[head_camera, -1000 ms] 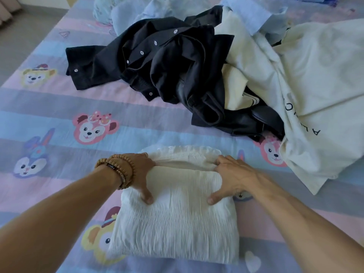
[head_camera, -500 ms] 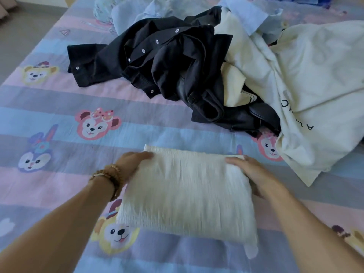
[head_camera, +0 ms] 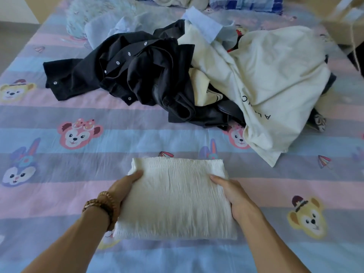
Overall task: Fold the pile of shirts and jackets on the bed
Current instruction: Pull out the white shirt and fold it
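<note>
A folded white crinkled shirt (head_camera: 175, 200) lies as a neat rectangle on the bed in front of me. My left hand (head_camera: 123, 189), with a bead bracelet at the wrist, grips its left edge with the thumb on top. On the opposite edge my right hand (head_camera: 234, 194) grips the same way. Further back sits the unfolded pile: a black button jacket (head_camera: 137, 75), a cream shirt (head_camera: 275, 85) with dark lettering, and a light blue shirt (head_camera: 202, 26) at the top of the heap.
The bed sheet (head_camera: 59, 194) is striped pink, blue and grey with cartoon animal faces. A pale fluffy blanket (head_camera: 88, 14) and a blue checked pillow (head_camera: 246, 3) lie at the far end. The floor shows at the far left.
The shirt's upper part was folded down, leaving a compact rectangle. Both hands moved from its top face out to its left and right edges and took hold there.
</note>
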A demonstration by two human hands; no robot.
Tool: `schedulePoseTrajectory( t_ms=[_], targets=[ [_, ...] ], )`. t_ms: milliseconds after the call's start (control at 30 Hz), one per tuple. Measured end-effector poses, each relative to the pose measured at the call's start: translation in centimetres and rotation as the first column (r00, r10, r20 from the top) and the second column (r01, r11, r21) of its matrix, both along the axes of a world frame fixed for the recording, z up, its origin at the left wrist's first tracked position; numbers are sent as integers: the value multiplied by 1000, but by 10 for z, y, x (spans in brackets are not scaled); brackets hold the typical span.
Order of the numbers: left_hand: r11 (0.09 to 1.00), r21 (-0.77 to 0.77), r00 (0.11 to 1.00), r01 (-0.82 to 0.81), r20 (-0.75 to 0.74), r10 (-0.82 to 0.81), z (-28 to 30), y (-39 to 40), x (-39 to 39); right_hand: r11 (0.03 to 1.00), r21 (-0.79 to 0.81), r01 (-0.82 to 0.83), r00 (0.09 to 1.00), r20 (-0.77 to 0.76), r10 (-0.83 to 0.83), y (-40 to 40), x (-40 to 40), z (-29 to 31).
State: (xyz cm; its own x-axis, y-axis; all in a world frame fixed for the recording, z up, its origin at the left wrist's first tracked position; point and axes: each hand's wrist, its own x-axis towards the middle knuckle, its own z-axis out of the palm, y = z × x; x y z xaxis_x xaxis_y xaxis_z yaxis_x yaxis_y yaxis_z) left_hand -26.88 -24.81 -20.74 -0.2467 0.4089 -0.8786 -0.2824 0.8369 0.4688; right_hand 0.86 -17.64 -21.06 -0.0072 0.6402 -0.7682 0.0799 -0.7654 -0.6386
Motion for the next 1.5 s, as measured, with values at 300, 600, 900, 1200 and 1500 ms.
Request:
schedulePoseTrajectory(
  t_ms=[300,600,900,1200,1500],
  targets=[
    [975,190,971,113,186,-149,96,-25,133,984,9,178,972,155,-178,-72,149,129],
    [928,274,891,251,308,-332,167,-22,359,944,151,294,863,383,-330,-123,363,230],
    [937,250,867,243,378,-325,156,21,628,943,106,317,820,469,-328,-64,630,224],
    [953,144,946,267,150,-288,76,68,789,985,77,154,881,441,-173,23,800,144],
    [749,40,553,661,-702,-450,63,82,794,972,109,-208,329,944,-36,32,794,71]
  ],
)
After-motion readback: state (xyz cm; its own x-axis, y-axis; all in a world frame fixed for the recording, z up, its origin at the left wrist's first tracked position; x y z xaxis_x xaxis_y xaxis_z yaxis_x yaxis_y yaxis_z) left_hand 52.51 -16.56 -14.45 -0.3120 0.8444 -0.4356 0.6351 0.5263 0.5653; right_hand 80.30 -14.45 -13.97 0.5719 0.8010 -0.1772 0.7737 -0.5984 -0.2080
